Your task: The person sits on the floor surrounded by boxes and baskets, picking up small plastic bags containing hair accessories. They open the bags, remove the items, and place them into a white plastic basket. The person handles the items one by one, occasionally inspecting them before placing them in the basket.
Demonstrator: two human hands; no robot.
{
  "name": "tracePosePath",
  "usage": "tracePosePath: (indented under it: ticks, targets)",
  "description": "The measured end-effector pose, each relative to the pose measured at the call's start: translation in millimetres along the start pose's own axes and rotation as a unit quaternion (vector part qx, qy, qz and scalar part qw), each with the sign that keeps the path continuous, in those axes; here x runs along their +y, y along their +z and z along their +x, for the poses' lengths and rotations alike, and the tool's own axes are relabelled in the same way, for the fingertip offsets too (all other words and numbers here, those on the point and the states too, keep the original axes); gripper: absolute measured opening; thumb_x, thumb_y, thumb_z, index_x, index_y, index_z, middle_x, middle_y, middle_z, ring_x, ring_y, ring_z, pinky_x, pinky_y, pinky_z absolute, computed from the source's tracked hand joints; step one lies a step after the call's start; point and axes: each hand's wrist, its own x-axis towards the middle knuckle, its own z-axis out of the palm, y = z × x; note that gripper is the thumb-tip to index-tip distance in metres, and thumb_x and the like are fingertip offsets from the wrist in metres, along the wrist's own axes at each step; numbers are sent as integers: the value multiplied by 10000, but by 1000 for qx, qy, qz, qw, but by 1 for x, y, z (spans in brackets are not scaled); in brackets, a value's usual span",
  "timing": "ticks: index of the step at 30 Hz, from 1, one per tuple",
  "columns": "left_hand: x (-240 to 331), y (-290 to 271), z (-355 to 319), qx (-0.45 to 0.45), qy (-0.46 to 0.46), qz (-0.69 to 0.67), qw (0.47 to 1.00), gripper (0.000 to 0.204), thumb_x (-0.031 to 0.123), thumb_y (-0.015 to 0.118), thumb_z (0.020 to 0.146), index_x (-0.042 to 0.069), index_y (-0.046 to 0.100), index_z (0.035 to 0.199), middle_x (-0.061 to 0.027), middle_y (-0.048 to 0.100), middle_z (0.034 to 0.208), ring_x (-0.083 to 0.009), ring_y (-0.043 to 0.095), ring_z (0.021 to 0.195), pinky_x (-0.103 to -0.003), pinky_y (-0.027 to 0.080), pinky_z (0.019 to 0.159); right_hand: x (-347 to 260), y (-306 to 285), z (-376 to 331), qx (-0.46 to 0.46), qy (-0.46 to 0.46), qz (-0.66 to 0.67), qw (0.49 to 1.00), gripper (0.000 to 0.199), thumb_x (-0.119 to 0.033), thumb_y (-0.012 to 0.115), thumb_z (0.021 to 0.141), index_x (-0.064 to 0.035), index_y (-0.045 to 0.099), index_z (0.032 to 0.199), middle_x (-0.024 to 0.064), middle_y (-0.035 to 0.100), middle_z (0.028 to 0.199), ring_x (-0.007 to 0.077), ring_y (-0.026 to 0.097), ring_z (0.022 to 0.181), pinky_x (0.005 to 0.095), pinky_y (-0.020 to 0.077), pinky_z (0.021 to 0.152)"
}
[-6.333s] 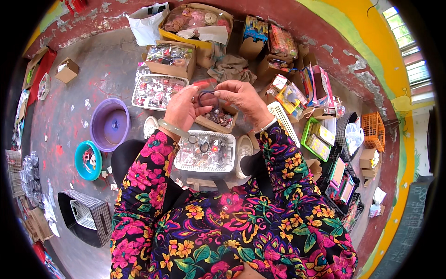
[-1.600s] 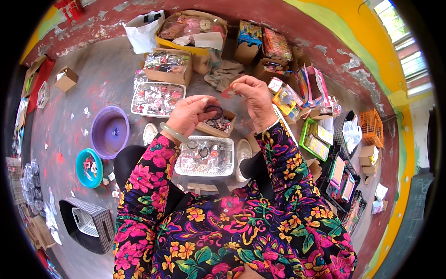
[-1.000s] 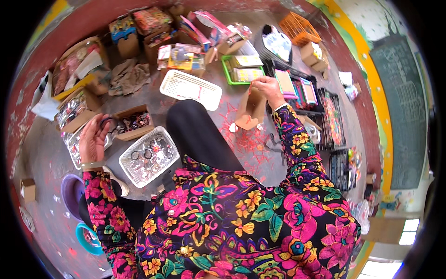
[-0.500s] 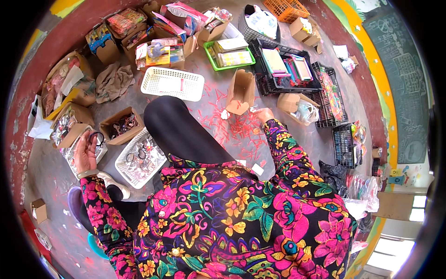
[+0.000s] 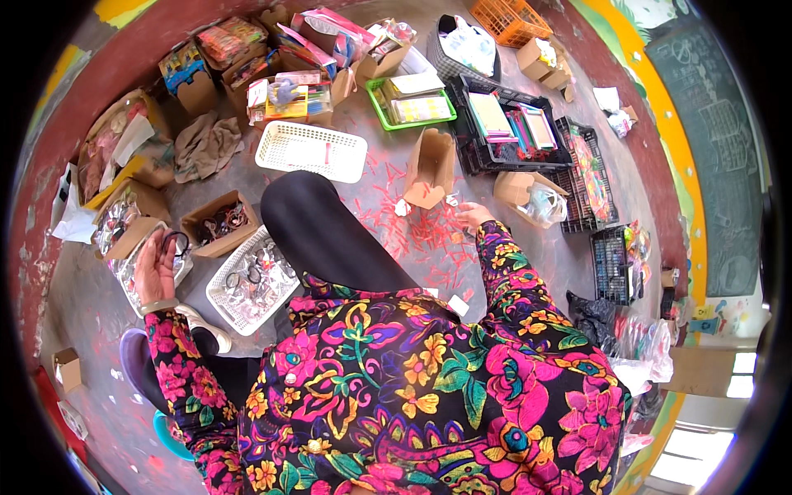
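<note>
With the view swung rightward, the left hand (image 5: 155, 266) still pinches a dark ring (image 5: 175, 242), while the right hand (image 5: 473, 216) now reaches, fingers part-open and empty, among red sticks (image 5: 429, 235) beside a cardboard box (image 5: 430, 167)

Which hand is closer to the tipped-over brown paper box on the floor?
Right. The right hand reaches to just right of the paper box. The left hand is far to its left, holding a dark ring.

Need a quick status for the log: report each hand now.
Left hand: closed on a dark ring-shaped item, above a clear tray.
Right hand: down at the red-littered floor by a small brown box; its grip cannot be told.
</note>
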Motion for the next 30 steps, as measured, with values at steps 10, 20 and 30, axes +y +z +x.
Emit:
tracePosePath:
  ticks: [10,20,30]
  targets:
    - [3,6,-6,9,6,6,1000,289,114,439,906,-86,490,1109,-201,555,1084,-252,567,992,-310,483,865,2,-25,-6,-12,107,190,976,462,-343,614,793,-192,440,1193,57,543,1120,198,523,978,386,405,802]
    - [5,9,-8,-1,-2,9,1000,275,104,447,901,-80,498,1098,-197,564,1067,-243,579,969,-304,494,846,-8,-34,-12,-64,116,188,973,514,-432,506,846,-134,402,1252,103,490,1212,280,504,1059,424,395,872]
    - [8,15,-15,-32,10,-12,999,261,119,480,885,-55,526,1074,-169,579,1042,-238,576,967,-320,506,815,-63,-10,5,85,56,12,995,316,-384,513,844,-73,566,829,88,644,802,197,622,705,321,471,607]
